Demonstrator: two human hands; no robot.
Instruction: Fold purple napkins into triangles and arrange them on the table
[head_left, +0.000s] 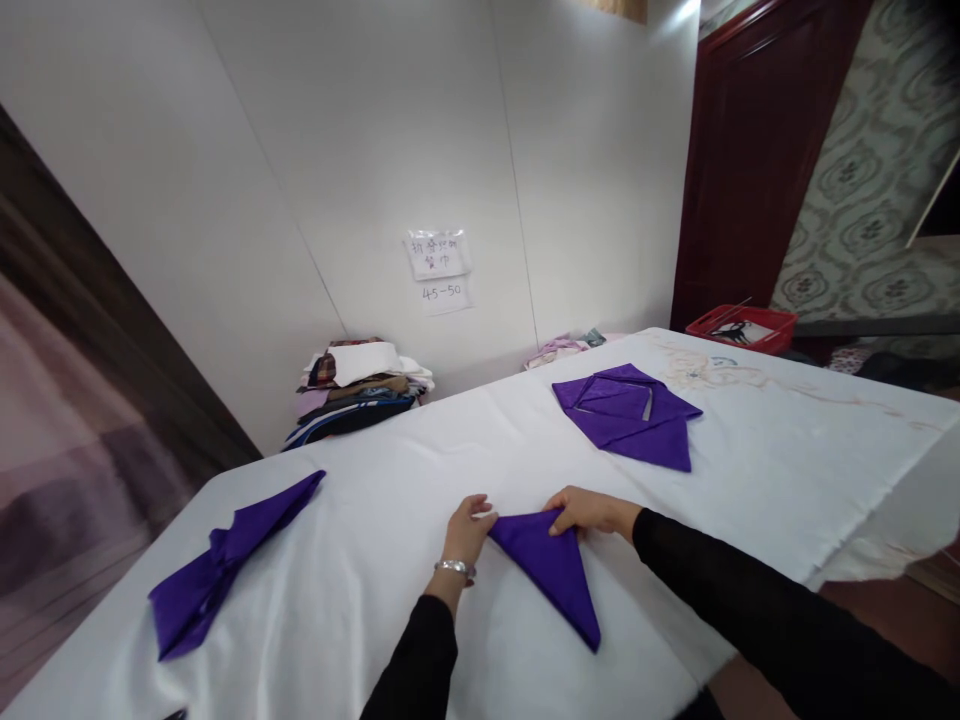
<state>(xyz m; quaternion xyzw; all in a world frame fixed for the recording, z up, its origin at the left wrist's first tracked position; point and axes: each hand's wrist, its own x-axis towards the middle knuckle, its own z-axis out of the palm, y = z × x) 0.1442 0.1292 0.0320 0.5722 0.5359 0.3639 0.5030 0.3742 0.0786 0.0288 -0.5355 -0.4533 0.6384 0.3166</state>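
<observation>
A purple cloth napkin (551, 570), folded to a triangle, is held over the white-covered table. My left hand (469, 530), with a silver bracelet at the wrist, pinches its left corner. At the upper right edge my right hand (585, 510) grips the cloth between thumb and fingers. One long point of the napkin hangs toward the lower right. Another purple napkin (217, 570), gathered at its middle like a bow, lies at the left of the table. Several purple napkins (637, 415) lie overlapped beyond my right hand.
The white tablecloth (360, 560) has soft wrinkles and embroidery at the right. Folded clothes (360, 385) are stacked behind the table's far edge, with pink fabric (559, 350) farther right. A red basket (750, 330) stands by the door. Paper notes (439, 268) hang on the wall.
</observation>
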